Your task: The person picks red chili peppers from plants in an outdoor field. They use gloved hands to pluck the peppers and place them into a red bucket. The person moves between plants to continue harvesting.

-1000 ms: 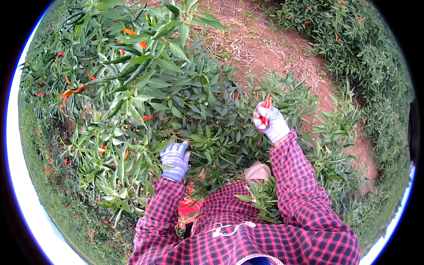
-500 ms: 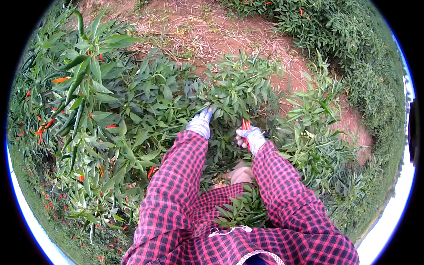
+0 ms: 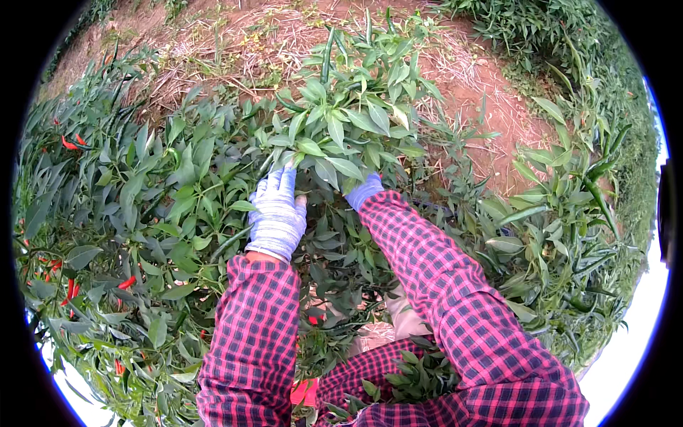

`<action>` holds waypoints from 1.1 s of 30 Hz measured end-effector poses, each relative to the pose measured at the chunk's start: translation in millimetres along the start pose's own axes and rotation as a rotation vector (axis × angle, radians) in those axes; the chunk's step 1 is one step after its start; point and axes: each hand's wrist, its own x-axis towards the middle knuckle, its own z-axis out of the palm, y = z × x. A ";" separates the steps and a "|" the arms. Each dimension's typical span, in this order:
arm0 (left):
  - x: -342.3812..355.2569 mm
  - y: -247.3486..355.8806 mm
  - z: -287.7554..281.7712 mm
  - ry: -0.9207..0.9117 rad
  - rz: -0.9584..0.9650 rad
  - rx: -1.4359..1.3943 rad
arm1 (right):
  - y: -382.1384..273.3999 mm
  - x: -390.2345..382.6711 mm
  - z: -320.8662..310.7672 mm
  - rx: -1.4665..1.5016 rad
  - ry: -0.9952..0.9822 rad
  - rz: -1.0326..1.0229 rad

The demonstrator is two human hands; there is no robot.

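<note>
My left hand, in a pale striped knit glove, lies palm down with its fingers stretched out against the leaves of a chili plant. Its thumb stands a little apart from the fingers. My right hand, in a similar glove, reaches under the same plant's leafy top. Leaves cover most of its fingers. A speck of red shows at its edge, where the red chili peppers are mostly hidden. Long green chilies stick up from the top of the plant.
Chili bushes crowd both sides, with red chilies low on the left and green chilies on the right. Reddish soil with dry straw lies beyond. Leafy stems overlap my checked clothing at the lower middle.
The view has moved closer to the plant. My right hand, earlier plainly gripping red chilies, has gone under the leaves. My left hand now shows its whole back, fingers extended.
</note>
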 end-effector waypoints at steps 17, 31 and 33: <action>30.5 -9.7 7.8 -0.067 -0.047 0.154 | 123.1 -31.7 -4.3 2.234 -0.181 0.268; 28.7 -15.2 15.0 -0.015 -0.110 0.119 | 113.8 91.8 100.7 1.052 0.397 0.403; 29.0 -16.1 15.4 0.010 -0.080 0.100 | 115.6 83.3 106.5 1.001 0.395 0.459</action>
